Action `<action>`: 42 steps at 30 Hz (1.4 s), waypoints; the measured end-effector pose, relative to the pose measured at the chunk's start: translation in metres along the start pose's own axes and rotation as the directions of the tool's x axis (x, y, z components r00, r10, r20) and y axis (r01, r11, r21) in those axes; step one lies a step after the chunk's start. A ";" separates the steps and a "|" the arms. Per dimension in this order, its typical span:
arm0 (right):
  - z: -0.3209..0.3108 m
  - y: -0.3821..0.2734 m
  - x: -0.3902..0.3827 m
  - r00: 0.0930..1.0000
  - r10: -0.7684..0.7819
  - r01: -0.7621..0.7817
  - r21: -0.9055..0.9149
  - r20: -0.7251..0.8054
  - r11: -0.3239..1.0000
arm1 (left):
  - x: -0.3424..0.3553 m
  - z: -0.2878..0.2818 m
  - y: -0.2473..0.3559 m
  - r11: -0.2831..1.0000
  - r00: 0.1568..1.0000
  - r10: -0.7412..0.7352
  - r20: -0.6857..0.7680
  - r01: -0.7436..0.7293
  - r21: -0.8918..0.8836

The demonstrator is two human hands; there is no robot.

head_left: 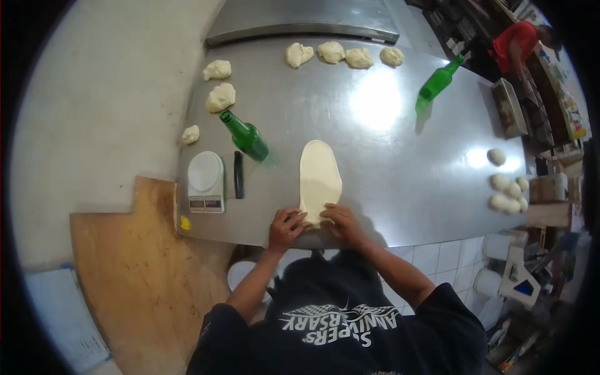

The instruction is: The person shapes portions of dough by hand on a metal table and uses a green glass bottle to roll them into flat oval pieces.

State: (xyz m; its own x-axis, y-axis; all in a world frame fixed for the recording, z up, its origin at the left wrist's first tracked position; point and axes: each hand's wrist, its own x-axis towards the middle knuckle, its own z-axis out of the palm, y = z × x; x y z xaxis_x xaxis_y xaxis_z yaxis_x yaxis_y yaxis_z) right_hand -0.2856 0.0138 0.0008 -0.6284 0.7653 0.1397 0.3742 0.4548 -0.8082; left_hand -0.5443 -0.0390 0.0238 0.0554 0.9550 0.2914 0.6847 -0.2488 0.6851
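A long, flattened oval of pale dough [320, 174] lies on the steel table [262, 81], its length running away from me. At its near end, my left hand [287, 229] grips the left corner with curled fingers. Opposite it, my right hand [343, 223] has its fingers bent over the right corner. Between the hands the near edge looks bunched or folded; the fingertips partly hide it. Left of the sheet stand a green glass bottle [250, 141], a black-handled tool [238, 175] lying flat, and a white kitchen scale [205, 178] with an unloaded platform.
Rough dough lumps [300, 55] line the far edge, with more lumps [220, 98] at the left edge. Several smooth dough balls [500, 201] sit at the right end. Another green bottle [437, 82] stands far right, near a metal pan [509, 107]. A person in red [515, 45] works beyond.
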 end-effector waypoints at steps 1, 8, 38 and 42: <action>0.010 0.002 -0.006 0.997 0.004 -0.003 0.022 -0.080 1.000 | -0.003 0.008 -0.001 0.999 0.997 -0.035 -0.069 0.033 -0.030; 0.035 -0.060 0.000 0.984 0.133 -0.169 -0.377 -0.120 0.911 | -0.033 0.026 0.011 0.992 0.958 -0.002 0.287 -0.033 0.118; 0.013 0.008 0.099 0.631 0.151 -0.238 -0.005 -0.761 0.971 | 0.105 0.062 -0.013 0.993 0.995 -0.035 -0.090 0.024 -0.114; 0.014 -0.019 0.110 0.753 -0.007 -0.274 -0.323 -0.658 0.906 | 0.104 0.065 -0.003 0.997 0.997 -0.052 -0.055 0.055 0.054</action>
State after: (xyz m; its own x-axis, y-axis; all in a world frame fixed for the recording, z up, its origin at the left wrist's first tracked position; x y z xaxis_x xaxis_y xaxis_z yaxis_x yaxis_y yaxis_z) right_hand -0.3716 0.0832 0.0239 -0.0273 0.8729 0.4871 0.7311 0.3497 -0.5858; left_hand -0.4932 0.0716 0.0084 -0.0204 0.9563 0.2916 0.7250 -0.1867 0.6629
